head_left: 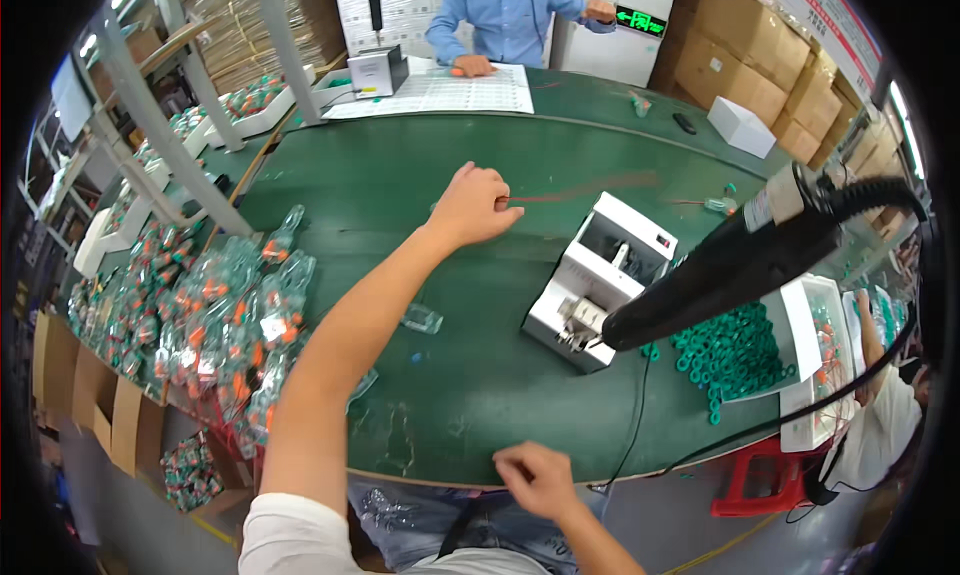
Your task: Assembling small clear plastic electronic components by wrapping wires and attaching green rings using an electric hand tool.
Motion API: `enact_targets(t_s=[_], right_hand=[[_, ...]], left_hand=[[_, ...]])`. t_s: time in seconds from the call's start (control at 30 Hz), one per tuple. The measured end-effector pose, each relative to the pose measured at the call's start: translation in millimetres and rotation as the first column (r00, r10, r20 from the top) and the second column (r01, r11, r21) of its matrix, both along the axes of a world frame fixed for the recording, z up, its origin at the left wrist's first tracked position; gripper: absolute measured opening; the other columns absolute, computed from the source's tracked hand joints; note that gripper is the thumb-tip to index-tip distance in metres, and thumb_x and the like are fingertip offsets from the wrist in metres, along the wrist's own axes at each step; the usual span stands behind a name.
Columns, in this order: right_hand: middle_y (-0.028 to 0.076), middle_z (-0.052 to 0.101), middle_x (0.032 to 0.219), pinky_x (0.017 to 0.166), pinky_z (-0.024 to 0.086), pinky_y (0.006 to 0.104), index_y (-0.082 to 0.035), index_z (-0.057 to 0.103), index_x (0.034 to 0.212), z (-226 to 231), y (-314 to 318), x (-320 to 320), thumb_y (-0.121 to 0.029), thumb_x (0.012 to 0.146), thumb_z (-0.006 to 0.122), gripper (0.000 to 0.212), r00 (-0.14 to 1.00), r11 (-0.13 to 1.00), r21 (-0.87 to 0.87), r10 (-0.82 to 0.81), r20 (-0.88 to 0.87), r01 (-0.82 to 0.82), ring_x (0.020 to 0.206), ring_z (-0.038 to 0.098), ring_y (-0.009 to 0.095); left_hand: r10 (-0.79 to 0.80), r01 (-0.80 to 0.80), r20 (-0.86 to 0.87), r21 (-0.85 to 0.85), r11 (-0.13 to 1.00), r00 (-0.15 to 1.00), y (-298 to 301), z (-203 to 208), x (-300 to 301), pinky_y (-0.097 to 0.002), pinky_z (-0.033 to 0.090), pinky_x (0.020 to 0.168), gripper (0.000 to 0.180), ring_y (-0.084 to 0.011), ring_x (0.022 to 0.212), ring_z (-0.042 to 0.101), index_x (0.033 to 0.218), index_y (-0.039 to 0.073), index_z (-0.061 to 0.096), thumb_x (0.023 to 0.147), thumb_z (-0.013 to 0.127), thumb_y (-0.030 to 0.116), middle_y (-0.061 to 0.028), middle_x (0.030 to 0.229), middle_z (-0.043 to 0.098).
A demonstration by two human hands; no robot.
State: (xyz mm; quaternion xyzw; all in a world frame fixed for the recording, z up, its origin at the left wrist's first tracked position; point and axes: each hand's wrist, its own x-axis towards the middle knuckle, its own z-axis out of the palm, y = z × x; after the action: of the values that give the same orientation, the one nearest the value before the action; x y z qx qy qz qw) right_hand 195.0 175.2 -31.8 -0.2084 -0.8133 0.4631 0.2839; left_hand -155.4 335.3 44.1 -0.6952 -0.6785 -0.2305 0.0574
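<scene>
Red strand crosses bare tabletop, left hand pinching; right hand curls at edge.

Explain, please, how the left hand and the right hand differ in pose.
The left hand reaches far over the table; the right hand is at its near edge. The left hand's arm shows up to a white sleeve; the right hand's shows no sleeve. Both are bare, with curled fingers.

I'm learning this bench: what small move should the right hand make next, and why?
Probably reach the right hand toward the green rings: no object shows in it, it is by the near edge of the table, and the rings lie loose right of the white machine.
</scene>
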Motion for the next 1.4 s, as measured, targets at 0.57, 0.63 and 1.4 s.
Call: enact_targets(t_s=[0.57, 0.63, 1.4], right_hand=[[-0.005, 0.049, 0.068, 0.045, 0.029, 0.0213, -0.003, 0.062, 0.117, 73.7, -33.1, -32.1, -0.029, 0.104, 0.053, 0.03, 0.993, 0.741, -0.665, 0.025, -0.112, -0.094, 0.051, 0.041, 0.004], [-0.002, 0.051, 0.072, 0.048, 0.033, 0.0221, -0.003, 0.058, 0.123, 63.1, -33.4, -38.0, -0.028, 0.104, 0.051, 0.032, 0.982, 0.688, -0.718, -0.044, -0.183, -0.103, 0.054, 0.044, 0.006], [0.012, 0.069, 0.081, 0.058, 0.053, 0.0438, -0.006, 0.065, 0.085, -28.4, -97.7, 40.8, -0.018, 0.093, 0.063, 0.014, 0.931, 0.959, 0.25, 0.03, 0.364, -0.129, 0.07, 0.068, 0.032]], left_hand=[[0.03, 0.353, 0.87, -0.231, 0.907, 0.493, -308.2, -35.1, 178.6, -0.0435, 0.049, 0.084, 0.031, -0.0351, 0.096, 0.061, 0.118, 0.003, 0.056, 0.089, 0.064, 0.01, -0.0141, 0.098, 0.065], [-0.033, 0.405, 0.652, -0.43, 0.807, 0.757, -299.4, -48.1, 186.4, -0.043, 0.046, 0.086, 0.033, -0.0299, 0.084, 0.063, 0.117, 0.003, 0.056, 0.084, 0.061, 0.006, -0.012, 0.095, 0.065], [0.256, 0.172, 0.8, -0.192, 0.966, -0.543, -74.9, -64.1, 65.4, -0.0296, 0.05, 0.064, 0.02, -0.0138, 0.082, 0.06, 0.115, 0.004, 0.052, 0.106, 0.047, 0.022, -0.0079, 0.105, 0.064]])
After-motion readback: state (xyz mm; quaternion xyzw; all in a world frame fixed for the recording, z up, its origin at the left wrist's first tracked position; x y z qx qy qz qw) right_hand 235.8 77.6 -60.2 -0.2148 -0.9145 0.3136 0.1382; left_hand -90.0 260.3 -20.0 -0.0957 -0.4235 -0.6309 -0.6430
